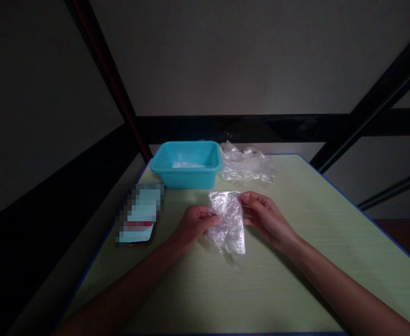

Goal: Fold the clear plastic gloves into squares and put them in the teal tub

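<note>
A crinkled clear plastic bag, folded roughly into a rectangle, is held up over the table between both hands. My left hand grips its left side, with the thumb lying across the front of the plastic. At the upper right edge, my right hand pinches the bag between thumb and fingers. The lower end hangs loose and looks thin and see-through. Whether anything lies inside the bag, I cannot tell.
A turquoise plastic basin stands at the back left with white or clear material inside. Beside it lies a heap of crumpled clear plastic bags. A phone, partly blurred out, rests near the left edge of the pale green table.
</note>
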Action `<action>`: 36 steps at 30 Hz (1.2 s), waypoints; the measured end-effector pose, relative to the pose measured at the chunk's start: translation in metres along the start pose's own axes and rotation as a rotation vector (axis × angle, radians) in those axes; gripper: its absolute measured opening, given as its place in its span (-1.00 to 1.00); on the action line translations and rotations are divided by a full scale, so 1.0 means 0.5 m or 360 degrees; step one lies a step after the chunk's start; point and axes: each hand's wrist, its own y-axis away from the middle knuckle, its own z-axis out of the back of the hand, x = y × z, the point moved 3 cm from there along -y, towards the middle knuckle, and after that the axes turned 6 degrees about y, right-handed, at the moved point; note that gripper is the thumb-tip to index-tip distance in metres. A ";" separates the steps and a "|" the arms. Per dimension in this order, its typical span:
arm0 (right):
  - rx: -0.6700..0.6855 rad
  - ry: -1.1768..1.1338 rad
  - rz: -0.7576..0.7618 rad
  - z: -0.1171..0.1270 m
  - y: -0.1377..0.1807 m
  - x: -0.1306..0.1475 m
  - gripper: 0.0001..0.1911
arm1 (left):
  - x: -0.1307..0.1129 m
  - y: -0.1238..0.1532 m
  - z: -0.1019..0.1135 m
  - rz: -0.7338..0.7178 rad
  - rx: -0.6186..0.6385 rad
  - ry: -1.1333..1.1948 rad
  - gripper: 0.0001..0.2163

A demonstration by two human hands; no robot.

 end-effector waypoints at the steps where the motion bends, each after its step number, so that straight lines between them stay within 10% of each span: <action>1: 0.0057 0.0015 -0.0045 -0.001 0.001 -0.001 -0.73 | 0.001 -0.001 0.002 -0.0012 -0.0017 0.0003 -0.79; 36: 0.0114 0.0173 0.0098 -0.004 0.005 -0.003 -0.84 | -0.018 -0.002 0.015 -0.0147 -0.0135 -0.0036 -0.79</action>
